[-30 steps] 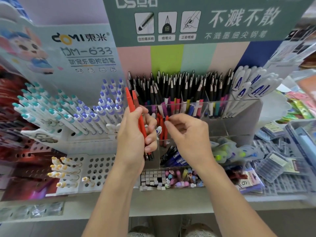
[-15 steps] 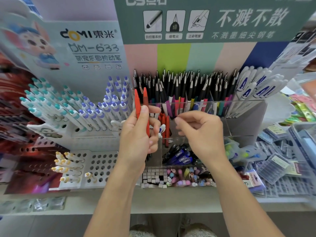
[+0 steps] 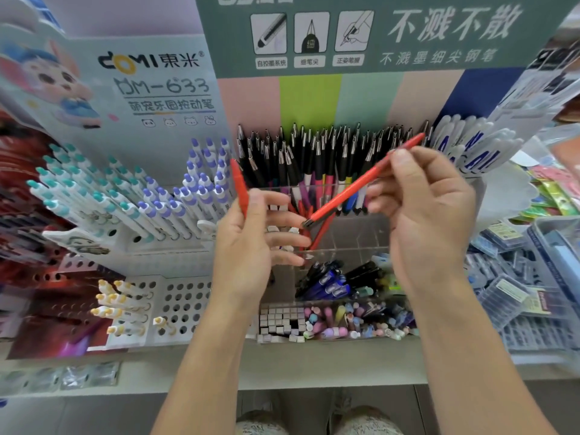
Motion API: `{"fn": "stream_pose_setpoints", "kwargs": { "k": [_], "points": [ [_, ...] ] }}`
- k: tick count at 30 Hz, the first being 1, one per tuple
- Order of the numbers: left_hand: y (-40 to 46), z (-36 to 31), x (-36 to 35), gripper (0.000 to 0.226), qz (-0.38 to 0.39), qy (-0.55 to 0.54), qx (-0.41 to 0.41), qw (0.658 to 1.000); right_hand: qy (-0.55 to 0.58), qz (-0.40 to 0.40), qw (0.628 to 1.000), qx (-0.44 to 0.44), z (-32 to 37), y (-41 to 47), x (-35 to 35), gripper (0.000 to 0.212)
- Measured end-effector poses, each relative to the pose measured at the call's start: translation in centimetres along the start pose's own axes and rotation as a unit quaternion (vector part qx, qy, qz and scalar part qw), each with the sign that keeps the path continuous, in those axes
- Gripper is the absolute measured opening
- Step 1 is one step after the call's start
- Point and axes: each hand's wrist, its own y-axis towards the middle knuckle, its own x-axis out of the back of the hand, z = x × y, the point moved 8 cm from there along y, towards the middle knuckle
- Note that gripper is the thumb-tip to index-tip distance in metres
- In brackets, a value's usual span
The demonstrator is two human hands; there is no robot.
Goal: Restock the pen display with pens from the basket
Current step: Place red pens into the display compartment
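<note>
Fingers [image 3: 392, 186] of the right hand [image 3: 430, 221] now pinch one red pen [image 3: 361, 188], drawn from the left hand [image 3: 251, 243], whose loosened grip retains another red pen [image 3: 240, 189]; slotting into the acrylic tray [image 3: 351, 249] is judged next.

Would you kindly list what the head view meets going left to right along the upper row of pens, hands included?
Teal-capped pens → purple-capped pens → left hand holding a red pen → right hand pinching another red pen → white pens with blue print.

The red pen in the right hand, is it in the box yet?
Out. The right hand pinches the red pen slanted above the clear box.
</note>
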Motion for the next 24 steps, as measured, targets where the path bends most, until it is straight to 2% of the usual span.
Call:
{"fn": "stream_pose_setpoints", "kwargs": {
  "k": [3, 7, 10, 16, 21, 24],
  "points": [
    [0.4, -0.1, 1.2, 0.034, -0.038, -0.04, -0.004, 0.998, -0.129, -0.023, 0.988, 0.077, 0.6, 0.5, 1.0, 0.009],
    [0.6, 0.6, 0.8, 0.043, -0.014, -0.102, 0.022, 0.994, -0.303, 0.048, 0.949, 0.067, -3.0, -0.3, -0.2, 0.006],
    [0.7, 0.8, 0.3, 0.038, 0.009, -0.127, 0.029, 0.991, -0.312, 0.068, 0.947, 0.038, -5.3, -0.8, -0.7, 0.004],
    [1.1, 0.4, -0.3, 0.031, 0.023, -0.064, -0.008, 0.998, -0.342, 0.056, 0.937, 0.032, -6.9, -1.0, -0.9, 0.015],
    [1.1, 0.4, -0.4, 0.027, 0.024, -0.044, -0.012, 0.999, -0.325, 0.035, 0.945, -0.006, -7.6, -1.7, -1.0, 0.022],
    [1.2, 0.4, -0.2, 0.026, 0.02, -0.046, -0.013, 0.999, -0.302, 0.061, 0.951, -0.021, -7.8, -1.8, -1.7, 0.024]
  ]
}}
